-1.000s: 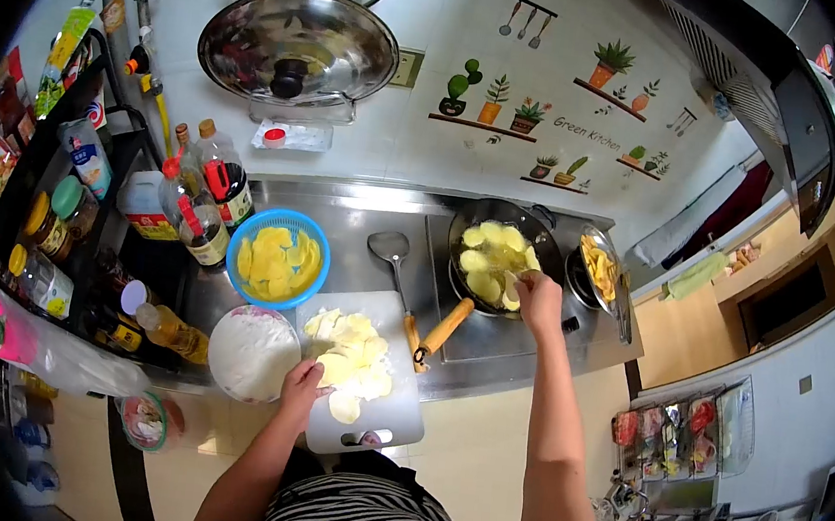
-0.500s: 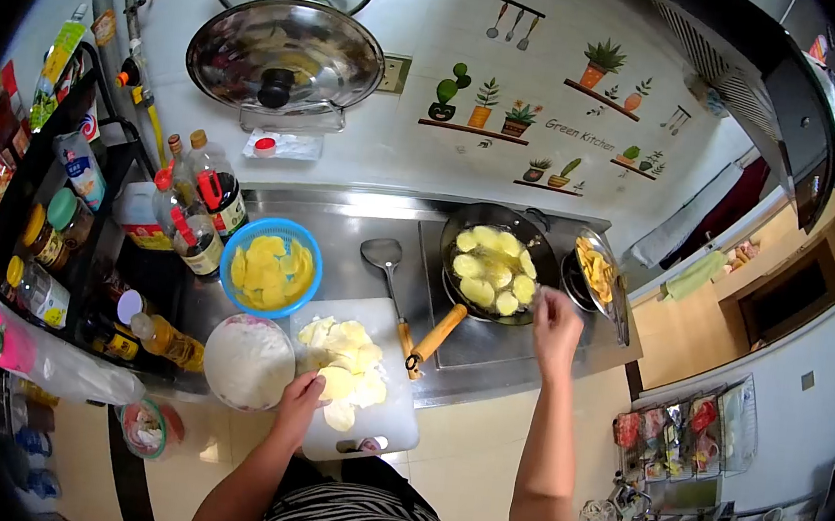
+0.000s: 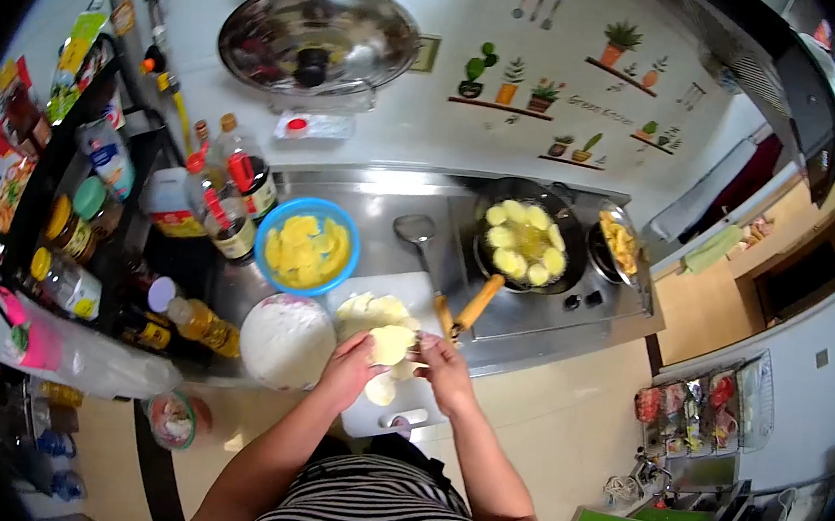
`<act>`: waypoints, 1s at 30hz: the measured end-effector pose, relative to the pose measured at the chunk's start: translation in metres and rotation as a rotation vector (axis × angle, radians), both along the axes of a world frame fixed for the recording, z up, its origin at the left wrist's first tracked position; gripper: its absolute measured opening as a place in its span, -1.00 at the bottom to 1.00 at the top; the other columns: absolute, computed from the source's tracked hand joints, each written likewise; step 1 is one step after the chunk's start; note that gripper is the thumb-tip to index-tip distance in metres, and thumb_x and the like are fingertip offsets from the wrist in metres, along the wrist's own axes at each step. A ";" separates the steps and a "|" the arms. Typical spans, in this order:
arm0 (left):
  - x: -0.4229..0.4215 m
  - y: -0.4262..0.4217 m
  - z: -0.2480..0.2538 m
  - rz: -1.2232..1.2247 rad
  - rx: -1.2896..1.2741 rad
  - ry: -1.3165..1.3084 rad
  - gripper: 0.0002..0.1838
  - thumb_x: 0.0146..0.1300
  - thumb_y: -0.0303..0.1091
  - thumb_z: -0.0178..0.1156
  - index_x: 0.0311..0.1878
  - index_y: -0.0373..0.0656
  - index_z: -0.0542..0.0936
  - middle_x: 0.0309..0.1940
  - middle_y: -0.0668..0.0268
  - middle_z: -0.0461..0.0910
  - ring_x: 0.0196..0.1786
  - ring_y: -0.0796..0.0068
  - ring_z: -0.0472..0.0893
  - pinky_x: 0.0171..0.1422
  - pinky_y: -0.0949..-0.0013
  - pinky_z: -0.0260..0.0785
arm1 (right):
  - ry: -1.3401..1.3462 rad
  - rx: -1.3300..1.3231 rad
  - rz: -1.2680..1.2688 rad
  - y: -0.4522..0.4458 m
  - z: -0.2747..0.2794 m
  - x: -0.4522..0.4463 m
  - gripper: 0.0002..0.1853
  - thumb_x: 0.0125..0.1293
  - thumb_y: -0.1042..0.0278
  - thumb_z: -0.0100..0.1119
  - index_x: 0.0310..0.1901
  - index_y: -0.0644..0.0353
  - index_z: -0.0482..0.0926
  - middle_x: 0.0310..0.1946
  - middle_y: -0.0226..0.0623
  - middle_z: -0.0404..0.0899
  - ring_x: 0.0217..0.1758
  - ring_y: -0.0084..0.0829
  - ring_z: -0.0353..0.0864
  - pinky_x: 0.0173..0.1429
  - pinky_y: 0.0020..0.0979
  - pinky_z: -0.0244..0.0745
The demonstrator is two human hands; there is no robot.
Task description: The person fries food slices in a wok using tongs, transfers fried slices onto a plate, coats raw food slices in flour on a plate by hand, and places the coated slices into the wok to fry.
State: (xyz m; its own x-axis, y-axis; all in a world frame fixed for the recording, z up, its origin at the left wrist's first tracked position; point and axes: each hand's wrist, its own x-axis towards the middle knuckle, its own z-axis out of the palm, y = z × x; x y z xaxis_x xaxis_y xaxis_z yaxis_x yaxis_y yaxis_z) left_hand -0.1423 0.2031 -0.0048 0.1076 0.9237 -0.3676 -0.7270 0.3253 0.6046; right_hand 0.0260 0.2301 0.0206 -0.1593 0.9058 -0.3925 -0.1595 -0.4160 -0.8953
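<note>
Over the white cutting board, my left hand grips a pale, round potato slice. My right hand is at the slice's right edge, with thumb and fingers pinched against it. More potato slices lie loosely on the board beneath and behind my hands. Left of the board stands a bowl of white powder. Behind that bowl, a blue basket holds yellowish slices. Several slices sit in oil in a black wok, whose wooden handle points toward me.
A spatula lies between basket and wok. Right of the wok is a dish of browned pieces. Sauce bottles and a black rack line the left. A glass lid leans at the wall.
My right hand has moved from beside the wok back to the board, meeting my left hand. The left hand has lifted the potato slice slightly. The view has shifted.
</note>
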 end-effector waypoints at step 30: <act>0.014 0.000 -0.003 0.119 0.266 0.749 -0.55 0.34 -0.36 0.00 0.28 -0.18 0.26 -0.04 0.31 0.44 -0.14 0.50 0.52 -0.07 0.42 0.44 | 0.378 -0.118 -0.123 0.007 0.002 -0.017 -0.95 0.25 0.49 0.10 -0.27 0.24 0.51 -0.50 -0.40 0.53 -0.53 -0.60 0.48 -0.50 -0.62 0.38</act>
State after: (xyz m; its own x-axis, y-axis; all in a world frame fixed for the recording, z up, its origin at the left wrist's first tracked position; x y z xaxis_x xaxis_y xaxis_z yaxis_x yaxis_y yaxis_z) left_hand -0.1278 0.2029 -0.0078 -0.1849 0.9803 -0.0692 -0.1180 0.0477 0.9919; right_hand 0.0090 0.2373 0.0226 -0.2051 0.8796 -0.4293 -0.5228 -0.4693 -0.7117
